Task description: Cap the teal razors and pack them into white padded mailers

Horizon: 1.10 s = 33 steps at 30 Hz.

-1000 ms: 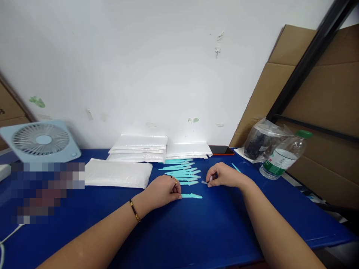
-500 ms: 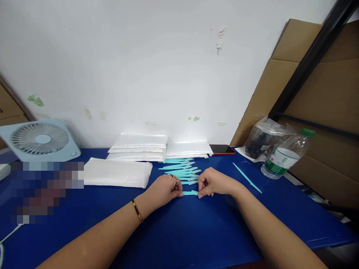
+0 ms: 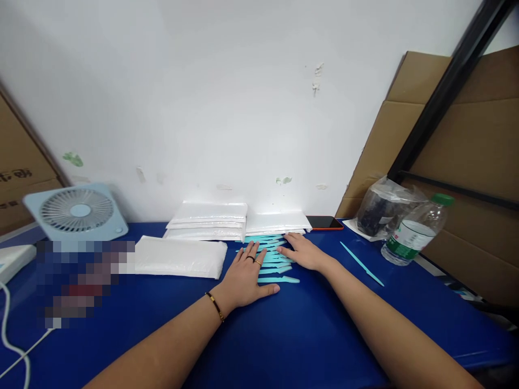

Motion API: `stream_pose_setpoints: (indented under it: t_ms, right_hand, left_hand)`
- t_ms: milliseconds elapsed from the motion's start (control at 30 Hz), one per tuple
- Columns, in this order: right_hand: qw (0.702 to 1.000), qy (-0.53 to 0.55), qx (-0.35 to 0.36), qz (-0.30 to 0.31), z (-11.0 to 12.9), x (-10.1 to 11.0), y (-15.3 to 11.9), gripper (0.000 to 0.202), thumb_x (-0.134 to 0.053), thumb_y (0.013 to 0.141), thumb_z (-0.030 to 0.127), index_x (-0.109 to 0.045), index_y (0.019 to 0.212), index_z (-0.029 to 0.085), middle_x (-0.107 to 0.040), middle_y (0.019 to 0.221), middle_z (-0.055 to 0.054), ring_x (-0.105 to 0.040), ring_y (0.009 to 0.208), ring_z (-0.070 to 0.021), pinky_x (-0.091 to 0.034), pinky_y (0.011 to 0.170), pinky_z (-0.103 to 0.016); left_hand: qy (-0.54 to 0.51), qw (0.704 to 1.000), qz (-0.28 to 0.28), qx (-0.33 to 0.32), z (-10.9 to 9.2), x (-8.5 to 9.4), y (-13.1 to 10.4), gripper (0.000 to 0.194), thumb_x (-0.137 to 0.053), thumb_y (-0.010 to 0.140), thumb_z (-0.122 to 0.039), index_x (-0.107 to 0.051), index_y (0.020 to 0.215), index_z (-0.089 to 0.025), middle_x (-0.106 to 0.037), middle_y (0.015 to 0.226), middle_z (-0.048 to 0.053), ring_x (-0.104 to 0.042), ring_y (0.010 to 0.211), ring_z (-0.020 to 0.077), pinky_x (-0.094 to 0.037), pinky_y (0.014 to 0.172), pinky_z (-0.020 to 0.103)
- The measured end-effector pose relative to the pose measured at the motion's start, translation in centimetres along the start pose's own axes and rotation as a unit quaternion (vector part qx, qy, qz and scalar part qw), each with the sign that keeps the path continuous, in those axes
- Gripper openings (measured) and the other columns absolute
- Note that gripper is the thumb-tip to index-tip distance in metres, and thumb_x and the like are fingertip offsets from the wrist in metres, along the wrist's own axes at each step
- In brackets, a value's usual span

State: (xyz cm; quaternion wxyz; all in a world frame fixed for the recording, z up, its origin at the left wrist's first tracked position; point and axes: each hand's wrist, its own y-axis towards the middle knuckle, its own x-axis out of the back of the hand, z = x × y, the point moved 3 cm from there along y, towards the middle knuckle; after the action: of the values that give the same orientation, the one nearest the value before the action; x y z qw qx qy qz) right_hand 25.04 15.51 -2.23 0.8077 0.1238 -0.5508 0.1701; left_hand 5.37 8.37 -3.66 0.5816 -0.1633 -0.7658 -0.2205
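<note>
Several turquoise eyebrow razors [image 3: 279,265] lie side by side in a row on the blue table, running back toward the wall. Over their left ends my left hand [image 3: 245,275] lies flat with its fingers spread, hiding part of them. My right hand [image 3: 306,253] rests at their right ends, fingers stretched out and holding nothing. The nearest razor [image 3: 284,280] shows just beyond my left thumb. One more razor [image 3: 362,263] lies apart, slanted, to the right of my right forearm.
White padded mailers [image 3: 206,216] are stacked by the wall, with a lower pile [image 3: 278,221] beside them. A single white packet [image 3: 182,256] lies nearer. Around stand a phone [image 3: 325,222], a bagged dark cup [image 3: 373,210], a water bottle [image 3: 413,232] and a blue fan [image 3: 81,210].
Both hands have let go of the nearest razor and opened. They moved forward onto the row, the left flat over its left side. The view has shifted slightly.
</note>
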Motion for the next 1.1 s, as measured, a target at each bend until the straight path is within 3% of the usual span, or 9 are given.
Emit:
stream_pose_setpoints:
  t_ms: [167, 333, 467, 567, 667, 733, 833, 967, 1100]
  right_hand:
    - [0.999, -0.024, 0.015, -0.027, 1.3, -0.7, 1.9, 0.077, -0.035, 0.082, 0.062, -0.025, 0.139, 0.011, -0.028, 0.143, -0.016, -0.026, 0.130, -0.0278, -0.021, 0.105, -0.038]
    - [0.998, -0.027, 0.055, -0.015, 2.0, -1.1, 2.4, 0.066, -0.034, 0.085, 0.058, -0.035, 0.135, 0.015, -0.030, 0.143, -0.013, -0.022, 0.132, -0.0265, -0.018, 0.107, -0.040]
    - [0.991, 0.004, 0.135, 0.016, 1.8, -1.3, 0.6, 0.055, -0.026, 0.091, 0.049, -0.038, 0.135, 0.019, -0.036, 0.141, -0.007, -0.023, 0.133, -0.0229, -0.017, 0.109, -0.040]
    - [0.987, 0.030, 0.152, 0.042, 1.9, -1.1, -1.5, 0.050, -0.027, 0.092, 0.045, -0.037, 0.135, 0.023, -0.036, 0.141, -0.003, -0.019, 0.134, -0.0229, -0.017, 0.109, -0.043]
    - [0.983, 0.065, 0.158, 0.073, 2.7, -0.9, -3.7, 0.048, -0.024, 0.093, 0.044, -0.037, 0.135, 0.025, -0.037, 0.140, -0.001, -0.018, 0.134, -0.0213, -0.016, 0.109, -0.043]
    - [0.980, 0.079, 0.155, 0.092, 3.5, -0.8, -5.3, 0.053, -0.031, 0.090, 0.048, -0.034, 0.136, 0.022, -0.032, 0.143, -0.005, -0.019, 0.134, -0.0224, -0.017, 0.109, -0.041]
    - [0.984, 0.070, 0.153, 0.061, 4.8, -0.9, -7.2, 0.063, -0.053, 0.079, 0.042, -0.034, 0.134, 0.017, -0.032, 0.141, -0.012, -0.028, 0.129, -0.0256, -0.025, 0.106, -0.039]
    - [0.988, -0.022, 0.149, -0.033, 6.1, -1.2, -8.1, 0.027, -0.048, 0.075, 0.017, -0.053, 0.102, 0.016, -0.053, 0.110, -0.012, -0.049, 0.102, -0.0230, -0.039, 0.088, -0.036]
    - [0.986, -0.125, 0.112, 0.014, 6.7, -1.7, -7.3, 0.025, -0.054, 0.067, 0.018, -0.052, 0.092, 0.014, -0.057, 0.095, -0.012, -0.056, 0.084, -0.0230, -0.042, 0.071, -0.032]
  left_hand:
    - [0.006, 1.000, -0.010, 0.008, 0.0, 0.0, 0.1, 0.090, -0.028, 0.073, -0.076, -0.010, 0.142, -0.021, -0.011, 0.148, 0.011, -0.006, 0.135, 0.0315, -0.009, 0.107, 0.048]
    - [0.012, 0.999, -0.035, 0.013, 0.3, 0.1, 0.2, 0.091, -0.030, 0.074, -0.075, -0.013, 0.142, -0.018, -0.014, 0.147, 0.013, -0.010, 0.135, 0.0309, -0.010, 0.107, 0.047]
    - [0.026, 0.999, -0.048, 0.002, 0.6, -0.2, 0.4, 0.093, -0.030, 0.073, -0.076, -0.013, 0.142, -0.016, -0.016, 0.147, 0.013, -0.010, 0.134, 0.0308, -0.009, 0.107, 0.046]
    - [0.034, 0.999, -0.031, -0.020, 0.5, -0.3, 0.5, 0.087, -0.028, 0.075, -0.073, -0.019, 0.141, -0.017, -0.025, 0.144, 0.013, -0.017, 0.132, 0.0303, -0.010, 0.106, 0.046]
    - [0.041, 0.998, -0.032, -0.043, -0.3, 0.3, 0.4, 0.073, -0.030, 0.079, -0.068, -0.035, 0.132, -0.018, -0.041, 0.133, 0.013, -0.034, 0.122, 0.0285, -0.025, 0.100, 0.043]
    - [0.055, 0.996, -0.045, -0.056, -1.2, 0.9, 0.2, 0.060, -0.035, 0.082, -0.062, -0.045, 0.120, -0.018, -0.050, 0.119, 0.012, -0.043, 0.110, 0.0264, -0.034, 0.090, 0.039]
    - [0.088, 0.992, -0.046, -0.071, -2.6, 1.3, 0.0, 0.043, -0.042, 0.084, -0.052, -0.050, 0.105, -0.016, -0.055, 0.102, 0.010, -0.049, 0.097, 0.0252, -0.040, 0.079, 0.036]
    - [0.096, 0.992, -0.009, -0.079, -3.9, 0.9, 0.1, 0.023, -0.044, 0.084, -0.034, -0.052, 0.094, -0.014, -0.057, 0.093, 0.011, -0.053, 0.089, 0.0246, -0.043, 0.077, 0.035]
    - [0.071, 0.995, 0.030, -0.066, -4.7, 0.5, 0.5, 0.018, -0.055, 0.073, -0.025, -0.054, 0.086, -0.013, -0.060, 0.087, 0.011, -0.058, 0.080, 0.0241, -0.044, 0.075, 0.034]
